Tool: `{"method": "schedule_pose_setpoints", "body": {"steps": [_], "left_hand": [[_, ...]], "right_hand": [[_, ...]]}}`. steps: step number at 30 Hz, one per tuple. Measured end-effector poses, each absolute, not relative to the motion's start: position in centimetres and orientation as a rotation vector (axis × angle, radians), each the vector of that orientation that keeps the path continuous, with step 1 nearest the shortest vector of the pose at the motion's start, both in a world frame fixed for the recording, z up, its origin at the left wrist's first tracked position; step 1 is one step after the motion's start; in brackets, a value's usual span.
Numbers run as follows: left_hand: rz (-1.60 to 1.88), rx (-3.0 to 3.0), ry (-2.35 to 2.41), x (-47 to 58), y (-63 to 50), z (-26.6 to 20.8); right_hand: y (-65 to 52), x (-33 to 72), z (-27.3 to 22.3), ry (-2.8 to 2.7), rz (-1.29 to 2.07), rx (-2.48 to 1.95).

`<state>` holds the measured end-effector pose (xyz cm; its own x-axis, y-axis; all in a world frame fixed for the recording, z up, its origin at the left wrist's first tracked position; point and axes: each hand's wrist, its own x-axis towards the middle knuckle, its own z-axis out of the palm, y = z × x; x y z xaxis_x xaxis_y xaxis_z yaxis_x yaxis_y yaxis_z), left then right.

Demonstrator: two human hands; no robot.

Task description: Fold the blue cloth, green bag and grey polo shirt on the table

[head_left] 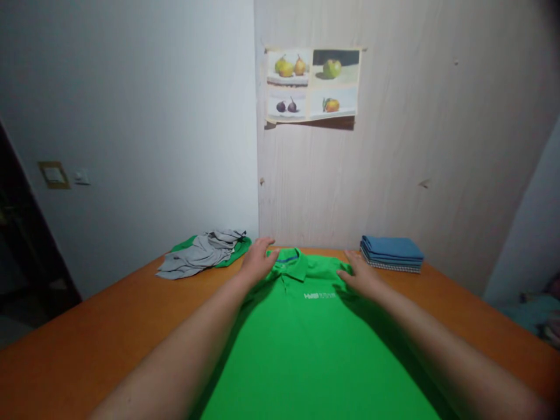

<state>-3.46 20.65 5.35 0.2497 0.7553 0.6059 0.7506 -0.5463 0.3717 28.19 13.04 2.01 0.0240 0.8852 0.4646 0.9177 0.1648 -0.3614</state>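
Note:
A green polo shirt point(319, 344) lies spread front side up on the table, its collar at the far end and white lettering on the chest. My left hand point(259, 261) is at the shoulder left of the collar, thumb and fingers apart. At the opposite shoulder, my right hand point(362, 275) has its thumb and fingers spread at the shirt's edge. Neither hand shows cloth pinched in it. The shirt's sleeves are mostly hidden by my hands and forearms, and its lower end runs out of view.
On the orange-brown table point(144, 321), a crumpled grey garment point(201, 255) lies over green cloth point(238, 252) at the back left. A folded stack of blue cloth point(391, 251) sits at the back right. Behind stands a wall with a fruit poster point(311, 87).

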Motion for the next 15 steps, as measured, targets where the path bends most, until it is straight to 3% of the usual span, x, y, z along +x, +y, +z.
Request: {"method": "schedule_pose_setpoints", "body": {"steps": [3, 11, 15], "left_hand": [[1.222, 2.373, 1.565, -5.3, 21.0, 4.7], [0.384, 2.395, 1.923, -9.0, 17.4, 0.8], [0.467, 2.331, 1.926, -9.2, 16.9, 0.2]], "right_hand": [[13.3, 28.2, 0.8, -1.862, -0.046, -1.738], [12.6, 24.8, -3.2, -2.038, 0.114, -1.791], [12.6, 23.6, -4.6, -2.107, 0.077, -1.841]]}}
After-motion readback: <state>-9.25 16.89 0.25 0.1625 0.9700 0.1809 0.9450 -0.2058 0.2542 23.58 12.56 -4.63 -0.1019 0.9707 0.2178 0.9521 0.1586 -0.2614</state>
